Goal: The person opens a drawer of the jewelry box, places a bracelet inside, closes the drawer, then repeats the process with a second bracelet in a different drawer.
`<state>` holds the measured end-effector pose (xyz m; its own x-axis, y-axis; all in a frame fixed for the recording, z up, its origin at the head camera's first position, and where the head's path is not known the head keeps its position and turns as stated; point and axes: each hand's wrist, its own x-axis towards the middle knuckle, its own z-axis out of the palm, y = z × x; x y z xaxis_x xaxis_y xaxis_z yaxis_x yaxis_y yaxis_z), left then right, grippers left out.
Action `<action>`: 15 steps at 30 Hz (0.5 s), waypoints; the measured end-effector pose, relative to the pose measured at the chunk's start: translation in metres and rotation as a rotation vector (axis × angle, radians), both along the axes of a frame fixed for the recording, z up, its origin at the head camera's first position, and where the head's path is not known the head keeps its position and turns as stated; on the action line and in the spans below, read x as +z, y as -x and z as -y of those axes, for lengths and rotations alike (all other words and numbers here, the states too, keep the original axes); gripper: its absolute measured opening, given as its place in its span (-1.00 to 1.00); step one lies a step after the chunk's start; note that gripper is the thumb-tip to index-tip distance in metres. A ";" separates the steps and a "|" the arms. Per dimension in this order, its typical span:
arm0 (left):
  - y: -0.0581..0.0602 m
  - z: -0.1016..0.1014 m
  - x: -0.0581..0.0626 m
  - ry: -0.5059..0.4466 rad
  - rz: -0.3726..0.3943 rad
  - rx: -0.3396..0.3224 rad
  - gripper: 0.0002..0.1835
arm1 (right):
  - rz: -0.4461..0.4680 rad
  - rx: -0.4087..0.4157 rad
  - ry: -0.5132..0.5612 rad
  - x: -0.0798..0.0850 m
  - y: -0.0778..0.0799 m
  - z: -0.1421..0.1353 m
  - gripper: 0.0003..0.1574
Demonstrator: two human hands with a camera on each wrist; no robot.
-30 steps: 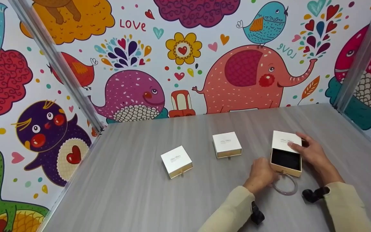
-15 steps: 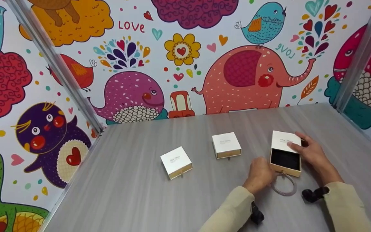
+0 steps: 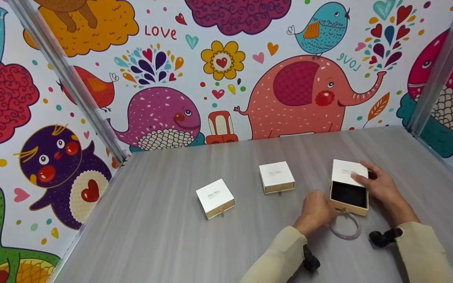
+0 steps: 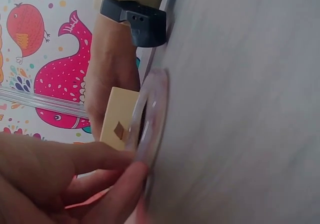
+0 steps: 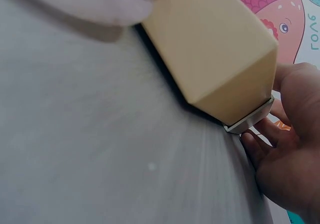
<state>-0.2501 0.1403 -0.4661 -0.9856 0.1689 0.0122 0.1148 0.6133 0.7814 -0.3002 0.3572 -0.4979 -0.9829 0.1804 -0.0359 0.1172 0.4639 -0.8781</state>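
Note:
A translucent pale-lilac bangle [image 3: 359,228] is in front of a small white box at the right. My left hand [image 3: 316,210] pinches its left edge; the left wrist view shows thumb and finger meeting on the bangle [image 4: 161,101]. The box has a white sleeve [image 3: 342,167] with faint print and a tan drawer [image 3: 352,209] pulled partway towards me, showing a black lining [image 3: 348,194]. My right hand [image 3: 387,194] grips the sleeve from its right side, thumb on top. In the right wrist view, fingers of the right hand [image 5: 295,154] lie along the sleeve's end.
Two similar white boxes stand closed on the grey table [image 3: 151,236]: one left of centre [image 3: 212,192], the other box [image 3: 275,173] nearer the middle. A wall [image 3: 226,23] with cartoon animals rises behind the table, with metal posts [image 3: 69,78] at its corners.
My left hand and the bangle have shifted slightly to the left. My right hand and the partly open box have stayed in place.

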 end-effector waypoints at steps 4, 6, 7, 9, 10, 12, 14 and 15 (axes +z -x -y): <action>0.004 0.006 0.002 -0.026 0.001 -0.031 -0.79 | 0.010 -0.002 0.016 0.000 0.001 0.001 0.10; 0.006 0.009 0.003 -0.022 0.000 -0.044 -0.82 | 0.010 -0.001 0.017 0.000 0.002 0.001 0.10; 0.006 0.010 0.004 -0.018 0.000 -0.048 -0.81 | 0.009 -0.001 0.015 0.000 0.002 0.001 0.10; 0.007 0.012 0.006 -0.012 0.002 -0.046 -0.80 | 0.009 -0.002 0.010 0.000 0.002 0.001 0.10; 0.008 0.013 0.007 -0.012 0.003 -0.045 -0.81 | 0.010 -0.004 0.007 -0.001 0.002 0.001 0.10; 0.008 0.014 0.008 -0.014 0.003 -0.041 -0.82 | 0.009 -0.008 0.003 -0.001 0.002 0.001 0.09; 0.009 0.014 0.008 -0.020 -0.001 -0.036 -0.84 | 0.010 -0.010 0.004 -0.001 0.002 0.001 0.09; 0.009 0.014 0.009 -0.024 -0.003 -0.037 -0.84 | 0.010 -0.012 0.003 -0.001 0.002 0.001 0.09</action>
